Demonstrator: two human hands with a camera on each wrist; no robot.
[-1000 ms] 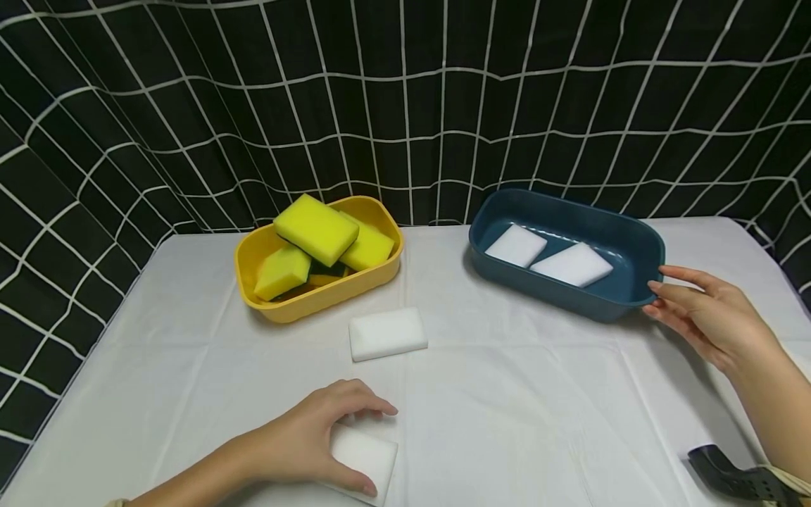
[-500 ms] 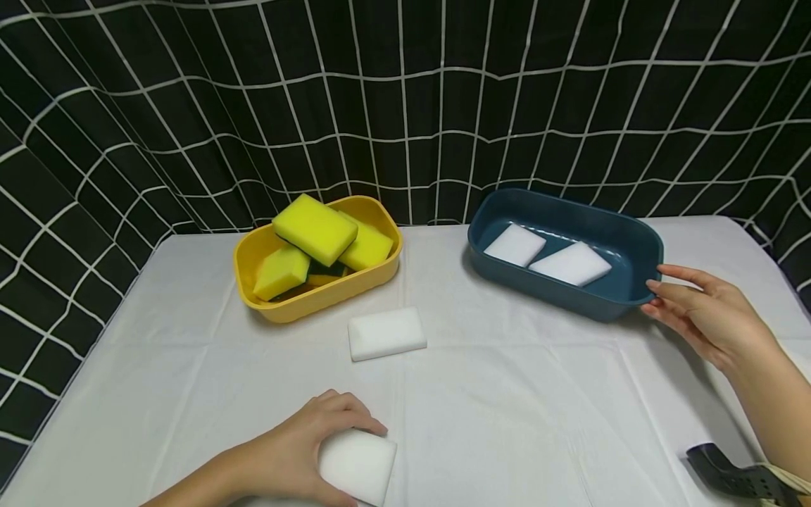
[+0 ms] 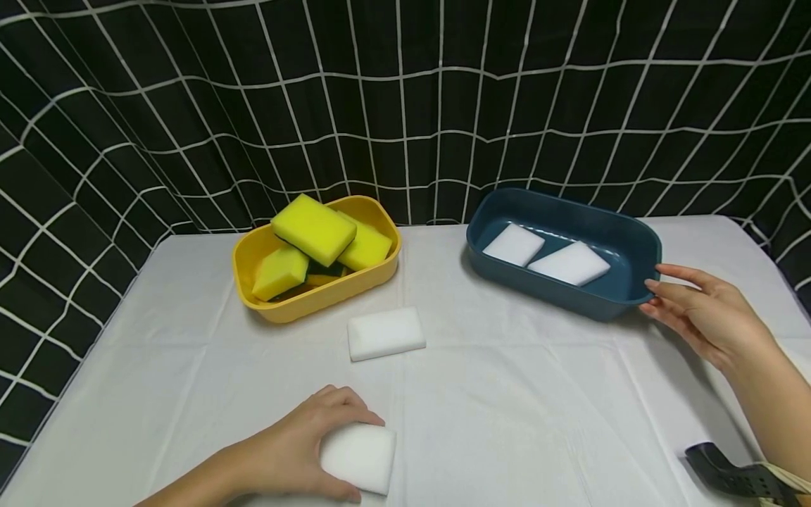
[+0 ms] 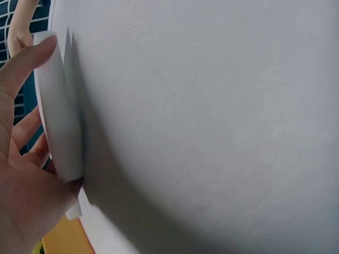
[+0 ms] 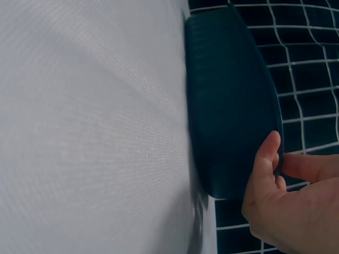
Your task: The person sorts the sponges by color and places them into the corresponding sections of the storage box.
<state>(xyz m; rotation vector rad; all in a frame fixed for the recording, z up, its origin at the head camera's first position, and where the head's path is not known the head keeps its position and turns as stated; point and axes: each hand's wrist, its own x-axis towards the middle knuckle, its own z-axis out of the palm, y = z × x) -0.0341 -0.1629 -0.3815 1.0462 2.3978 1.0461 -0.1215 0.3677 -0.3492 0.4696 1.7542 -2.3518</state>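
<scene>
My left hand (image 3: 310, 443) grips a white sponge block (image 3: 360, 458) by its opposite edges, thumb at the near side and fingers at the far side, low over the front of the table. In the left wrist view, that sponge (image 4: 59, 111) lies between thumb and palm, with a shadow beside it. My right hand (image 3: 712, 313) pinches the right end of a dark blue bin (image 3: 564, 296) at its rim, the thumb outside. Two white sponge blocks lie flat inside the bin. Another white sponge block (image 3: 386, 334) lies on the table in front of the yellow bin.
A yellow bin (image 3: 329, 303) at the back left holds several yellow sponges (image 3: 315, 229), piled above its rim. A white cloth covers the table (image 3: 507, 408). Black cloth with white grid lines (image 3: 418, 105) hangs behind. A black strap (image 3: 735, 475) shows by my right wrist.
My left hand has drawn slightly back and left and closed its thumb and fingers onto the sponge block, which has turned a little. My right hand stays at the blue bin.
</scene>
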